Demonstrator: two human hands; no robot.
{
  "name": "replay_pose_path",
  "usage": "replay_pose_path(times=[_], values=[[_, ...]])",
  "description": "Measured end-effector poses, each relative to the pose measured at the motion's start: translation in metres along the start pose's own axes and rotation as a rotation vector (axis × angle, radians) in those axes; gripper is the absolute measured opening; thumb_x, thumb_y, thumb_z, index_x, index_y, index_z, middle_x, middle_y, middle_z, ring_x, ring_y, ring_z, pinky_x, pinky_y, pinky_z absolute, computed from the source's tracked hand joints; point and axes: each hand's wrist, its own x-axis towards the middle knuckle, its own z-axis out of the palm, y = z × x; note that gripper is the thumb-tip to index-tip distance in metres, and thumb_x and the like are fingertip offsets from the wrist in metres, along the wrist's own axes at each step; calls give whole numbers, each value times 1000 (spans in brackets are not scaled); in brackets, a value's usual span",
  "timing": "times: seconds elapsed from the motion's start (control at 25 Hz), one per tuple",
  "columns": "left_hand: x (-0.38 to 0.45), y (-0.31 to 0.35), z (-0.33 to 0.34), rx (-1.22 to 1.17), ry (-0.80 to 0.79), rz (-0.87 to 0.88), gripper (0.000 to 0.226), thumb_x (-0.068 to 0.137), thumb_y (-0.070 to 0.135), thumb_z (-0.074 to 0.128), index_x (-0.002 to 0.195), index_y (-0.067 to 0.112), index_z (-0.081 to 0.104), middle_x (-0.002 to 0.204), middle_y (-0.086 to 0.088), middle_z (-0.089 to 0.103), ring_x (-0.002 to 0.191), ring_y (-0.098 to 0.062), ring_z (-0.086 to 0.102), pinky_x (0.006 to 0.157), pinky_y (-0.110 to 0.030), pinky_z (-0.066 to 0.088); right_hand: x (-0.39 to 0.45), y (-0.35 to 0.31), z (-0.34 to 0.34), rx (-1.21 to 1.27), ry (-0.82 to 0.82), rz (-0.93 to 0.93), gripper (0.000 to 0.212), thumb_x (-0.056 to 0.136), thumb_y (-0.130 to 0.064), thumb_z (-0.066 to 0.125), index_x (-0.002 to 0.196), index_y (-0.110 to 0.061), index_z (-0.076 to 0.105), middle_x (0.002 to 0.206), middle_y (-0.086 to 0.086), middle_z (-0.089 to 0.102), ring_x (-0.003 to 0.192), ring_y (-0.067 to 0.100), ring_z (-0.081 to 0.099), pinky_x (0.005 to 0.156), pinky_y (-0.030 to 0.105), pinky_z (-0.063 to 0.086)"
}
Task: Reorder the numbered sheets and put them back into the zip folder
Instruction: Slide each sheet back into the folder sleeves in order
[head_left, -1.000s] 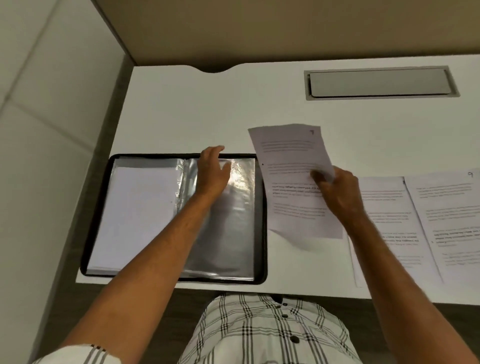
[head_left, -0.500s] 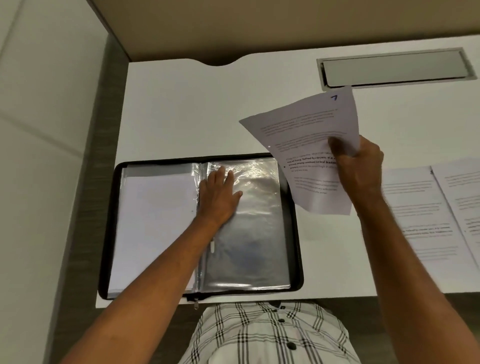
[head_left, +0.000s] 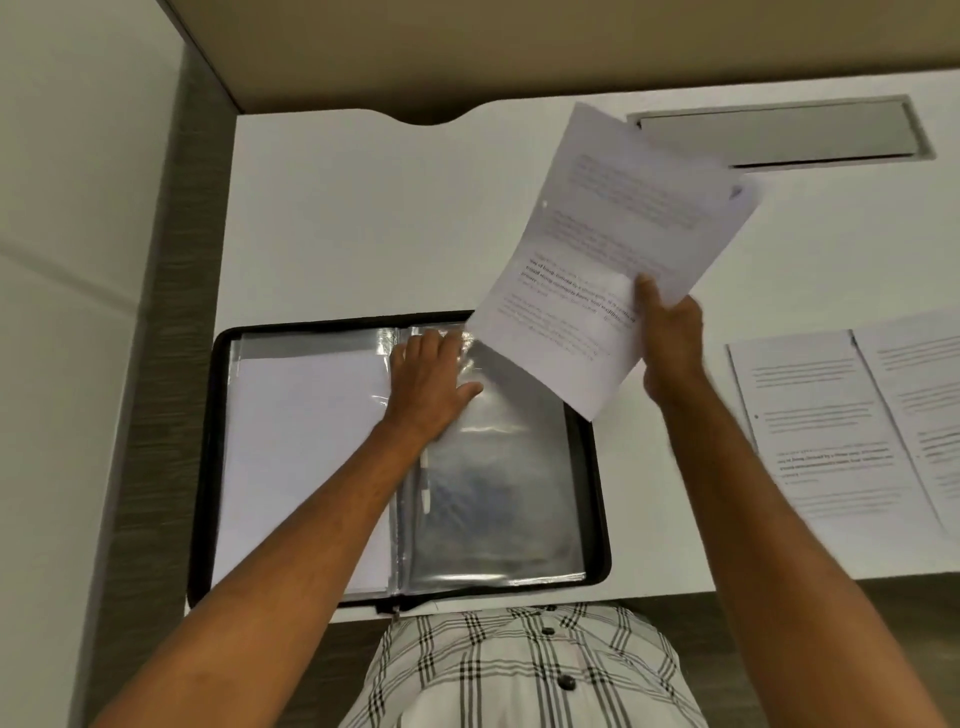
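Zip folder (head_left: 218, 467) open on white desk (head_left: 337, 218); left hand (head_left: 431, 379) flat on sleeve; right hand (head_left: 670, 343) pinches sheet (head_left: 613, 249).

White desk (head_left: 363, 208) with open zip folder (head_left: 208, 467) and two printed sheets (head_left: 831, 431).

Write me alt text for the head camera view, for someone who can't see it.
Seen from above, a person's right hand holds a printed sheet tilted in the air over a white desk, while the left hand rests flat on a clear sleeve of an open black zip folder. Two more printed sheets lie side by side on the desk to the right.
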Motion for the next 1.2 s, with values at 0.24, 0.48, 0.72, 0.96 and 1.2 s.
replay_pose_path(times=[0.24,0.48,0.72,0.96,1.2], values=[[16,-7,-9,-67,-86,44,69,84,62,67,140,23,54,129,-6,52,123,-30,46,110,-49,31,-14,51,-6,146,-276,496,43,96,0,69,137,-13,61,126,6,76,113,25,74,90,41,64],[42,-14,-28,-117,-150,15,31,87,49,51,111,30,57,110,8,61,120,-24,48,117,-55,10,3,53,-9,99,-180,416,45,99,-3,67,142,-10,57,126,6,75,111,25,75,86,40,64],[56,-16,-40,-237,-179,-5,10,89,29,61,97,35,63,104,6,56,106,-18,54,98,-40,25,27,45,8,334,-10,398,38,100,-3,66,137,-4,61,122,11,76,109,26,76,83,40,64],[48,-19,-42,-370,-118,12,18,101,26,55,96,29,71,92,14,71,91,-8,60,97,-34,21,47,36,42,416,-2,405,39,99,-3,68,137,-2,61,119,13,77,104,27,77,79,40,65],[49,-19,-36,-326,-65,13,20,103,29,52,97,31,72,84,14,71,86,-9,59,99,-33,20,63,31,75,357,-26,400,36,98,-4,70,133,-1,64,121,14,76,104,28,77,79,41,65]])
